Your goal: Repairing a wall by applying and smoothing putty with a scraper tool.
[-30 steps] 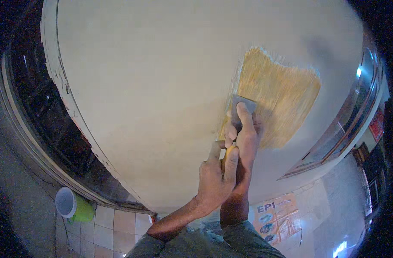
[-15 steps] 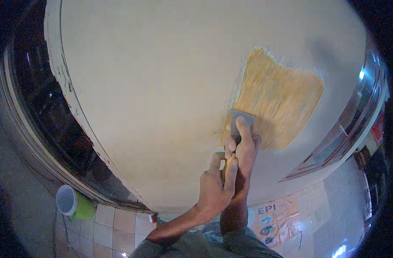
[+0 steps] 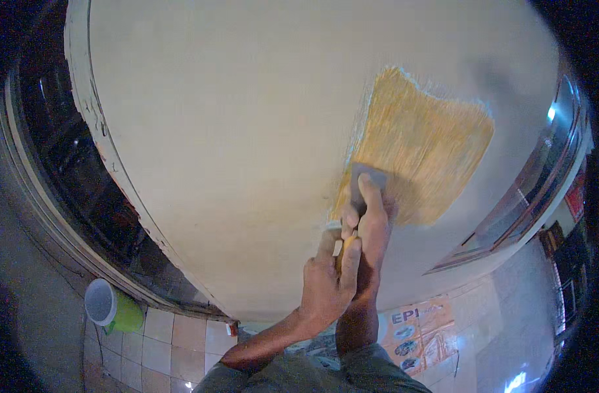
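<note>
A scraper with a grey blade and a yellow handle lies against a pale wall. My left hand is closed round its handle. Over the blade sits my right hand, one finger stretched along the grey face and the others curled at its side, partly hidden. Just beyond the blade spreads an ochre-yellow streaked patch with a ragged, pale bluish edge. The blade's tip rests at the patch's left border, near its lower end.
To the lower left a white and green bucket stands on floor tiles. An orange printed sheet lies on the floor at lower right. Dark window openings flank the wall, the left one with a chipped frame.
Both hands and the scraper keep nearly the same grip and place. The whole view has shifted slightly, with the patch a little higher in the picture.
</note>
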Motion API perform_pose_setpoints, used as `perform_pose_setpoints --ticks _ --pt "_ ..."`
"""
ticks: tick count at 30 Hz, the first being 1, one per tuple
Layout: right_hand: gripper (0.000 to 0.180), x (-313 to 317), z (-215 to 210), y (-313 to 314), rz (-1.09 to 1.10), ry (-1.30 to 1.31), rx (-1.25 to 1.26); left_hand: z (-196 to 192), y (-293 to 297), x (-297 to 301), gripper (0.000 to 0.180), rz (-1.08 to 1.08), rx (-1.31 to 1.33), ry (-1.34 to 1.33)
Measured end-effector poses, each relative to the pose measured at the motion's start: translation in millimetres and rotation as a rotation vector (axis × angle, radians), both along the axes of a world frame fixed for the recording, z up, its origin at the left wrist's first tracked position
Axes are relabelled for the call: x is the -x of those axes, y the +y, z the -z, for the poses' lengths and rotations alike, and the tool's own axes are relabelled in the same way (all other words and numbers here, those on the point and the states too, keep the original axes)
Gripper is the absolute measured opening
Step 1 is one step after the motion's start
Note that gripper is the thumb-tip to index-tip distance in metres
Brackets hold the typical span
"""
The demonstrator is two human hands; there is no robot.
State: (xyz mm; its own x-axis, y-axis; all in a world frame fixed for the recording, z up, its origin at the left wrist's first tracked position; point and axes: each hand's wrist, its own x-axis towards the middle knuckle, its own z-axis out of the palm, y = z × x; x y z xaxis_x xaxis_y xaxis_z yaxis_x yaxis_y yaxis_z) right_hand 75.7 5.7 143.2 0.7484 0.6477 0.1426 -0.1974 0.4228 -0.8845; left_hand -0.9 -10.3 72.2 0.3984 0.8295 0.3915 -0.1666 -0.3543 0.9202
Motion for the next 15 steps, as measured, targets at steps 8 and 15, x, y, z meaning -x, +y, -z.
perform_pose_setpoints --ticks 8,15 --pt "0.03 -16.0 -6.1 -0.2 -0.021 -0.111 0.002 -7.5 5.4 -14.0 0.03 0.093 0.092 -0.043" --pt "0.031 -11.5 -34.6 -1.9 -0.041 -0.168 -0.008 -23.8 3.1 -18.1 0.032 0.041 0.051 -0.169"
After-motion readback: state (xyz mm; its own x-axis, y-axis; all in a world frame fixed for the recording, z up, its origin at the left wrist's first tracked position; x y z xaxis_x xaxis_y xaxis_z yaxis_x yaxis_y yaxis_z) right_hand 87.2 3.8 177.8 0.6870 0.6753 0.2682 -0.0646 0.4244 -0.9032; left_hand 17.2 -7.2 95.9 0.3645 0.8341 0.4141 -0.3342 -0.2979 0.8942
